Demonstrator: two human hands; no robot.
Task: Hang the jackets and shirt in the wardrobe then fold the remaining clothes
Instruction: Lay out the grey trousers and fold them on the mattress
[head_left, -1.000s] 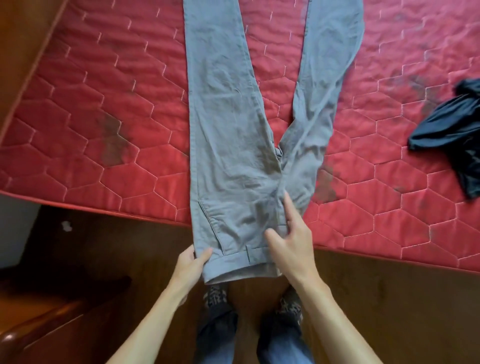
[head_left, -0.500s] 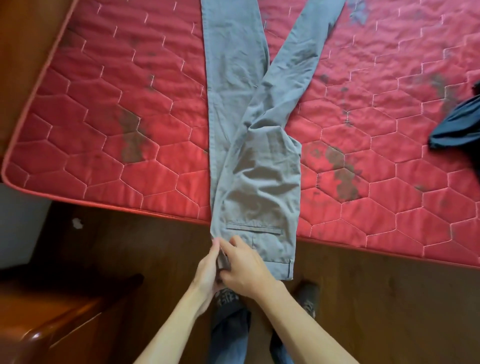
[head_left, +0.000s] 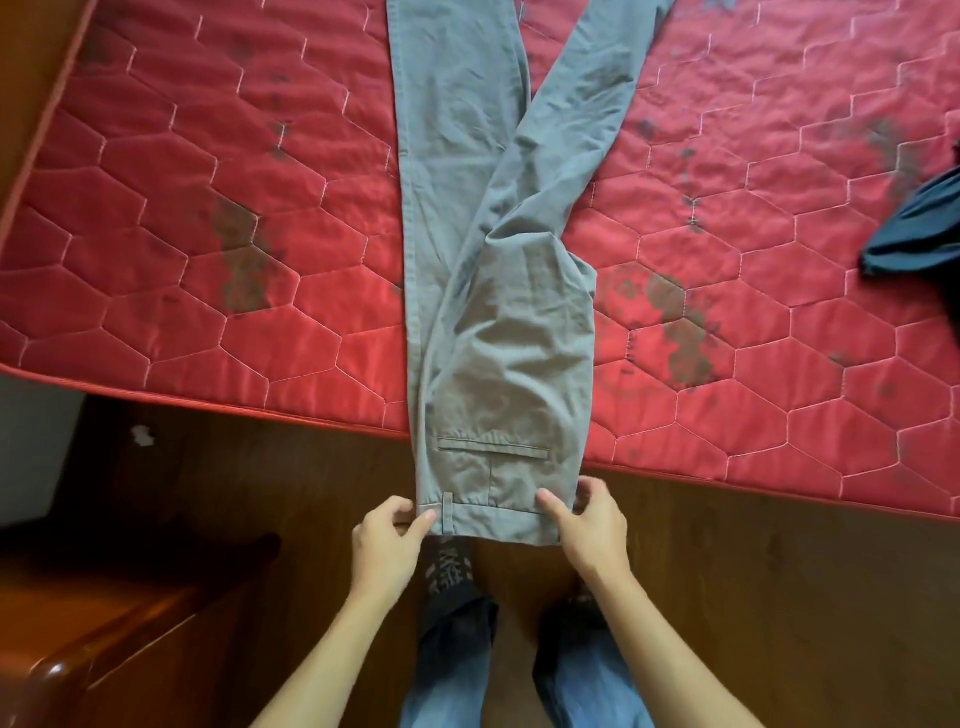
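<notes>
Item under handling: one pair of grey trousers (head_left: 498, 338), lying on a red quilted mattress (head_left: 208, 208). The seat is doubled lengthwise, with a welt back pocket facing up. The waistband end hangs over the near edge of the mattress, toward the person. The two legs are not aligned: one runs straight away up the mattress, while the other lies on top of it near the seat and angles off to the upper right. Both leave the frame at the top. The cloth is creased around the seat.

Left hand (head_left: 384, 545): it pinches the left corner of the waistband, just beside a belt loop, with the thumb on top of the cloth and the fingers curled.

Right hand (head_left: 592, 530): it grips the right corner of the waistband, the thumb laid on the upper face and the fingers curled round the folded edge.

The mattress surface carries several dark blotches on either side of the trousers. A dark blue garment (head_left: 914, 228) lies crumpled at the right edge of the view, well apart from the trousers and partly cut off.

The person stands on a dark wooden floor (head_left: 779, 597) in blue jeans (head_left: 452, 665). A polished wooden piece of furniture (head_left: 104, 623) occupies the lower left corner.
</notes>
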